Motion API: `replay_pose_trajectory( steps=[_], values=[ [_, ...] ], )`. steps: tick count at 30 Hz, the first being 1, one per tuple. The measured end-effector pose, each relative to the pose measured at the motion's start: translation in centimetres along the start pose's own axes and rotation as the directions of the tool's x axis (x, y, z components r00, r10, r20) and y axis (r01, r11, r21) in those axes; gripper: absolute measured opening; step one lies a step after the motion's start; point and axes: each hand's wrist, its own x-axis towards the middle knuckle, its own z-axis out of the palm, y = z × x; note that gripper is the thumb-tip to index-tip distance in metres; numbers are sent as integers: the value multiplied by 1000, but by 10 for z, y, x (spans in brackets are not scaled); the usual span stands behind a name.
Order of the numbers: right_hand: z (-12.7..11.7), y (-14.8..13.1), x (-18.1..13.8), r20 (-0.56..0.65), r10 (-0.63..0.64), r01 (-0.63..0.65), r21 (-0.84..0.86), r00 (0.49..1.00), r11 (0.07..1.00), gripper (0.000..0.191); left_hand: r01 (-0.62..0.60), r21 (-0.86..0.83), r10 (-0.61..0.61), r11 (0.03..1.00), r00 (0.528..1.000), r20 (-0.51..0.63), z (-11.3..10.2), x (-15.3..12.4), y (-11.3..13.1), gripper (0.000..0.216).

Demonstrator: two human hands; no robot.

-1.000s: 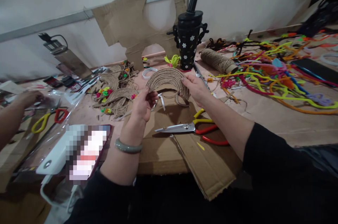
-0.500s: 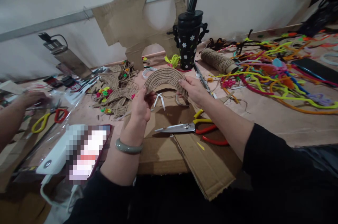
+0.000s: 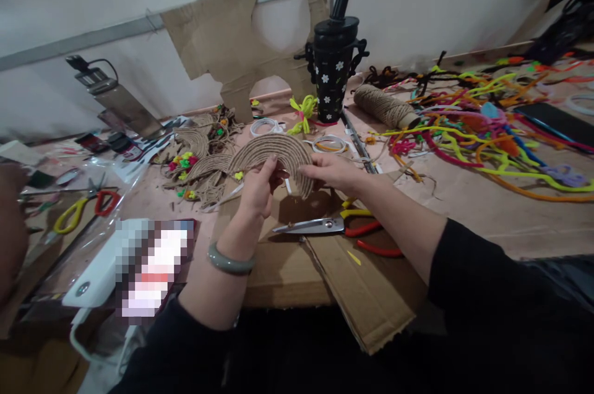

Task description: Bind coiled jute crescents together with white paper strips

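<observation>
Both of my hands hold an arch of twine rows [image 3: 273,148] above a piece of cardboard [image 3: 273,286]. My left hand [image 3: 262,187] is closed on its inner edge, thumb on the front face. My right hand [image 3: 329,171] grips the right leg of the arch, fingers partly hidden behind it. Below the arch lie large scissors [image 3: 331,225] with yellow and red handles, blades pointing left. A heap of similar twine pieces with small coloured flowers [image 3: 188,162] is to the left of my left hand.
A black flowered tumbler [image 3: 329,72] and a twine spool [image 3: 385,105] stand behind. Coloured pipe cleaners [image 3: 464,134] spread over the right side. On the left are a water bottle [image 3: 120,100], a white power bank [image 3: 104,267], a phone [image 3: 158,270] and another person's arm [image 3: 12,233].
The twine arch has shifted left and tilted, its right leg now lower. My left hand has moved onto the inner edge. The other person's arm has drawn back toward the left edge.
</observation>
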Motion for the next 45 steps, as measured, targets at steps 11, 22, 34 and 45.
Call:
replay_pose_trajectory(
  steps=[11,22,34,45],
  values=[
    [0,1,1,-51,-115,114,-31,992,993,10,115,73,-123,991,984,127,0,-3,-1,28],
    [-1,5,2,5,-70,70,-66,998,995,13,65,170,-89,983,987,137,2,-6,0,22],
    [0,2,0,-49,-44,41,-60,998,997,18,61,188,-87,980,987,136,1,-6,0,18],
    [1,2,0,2,-42,41,-148,999,988,24,90,182,-119,979,981,153,3,-8,-2,29]
  ],
)
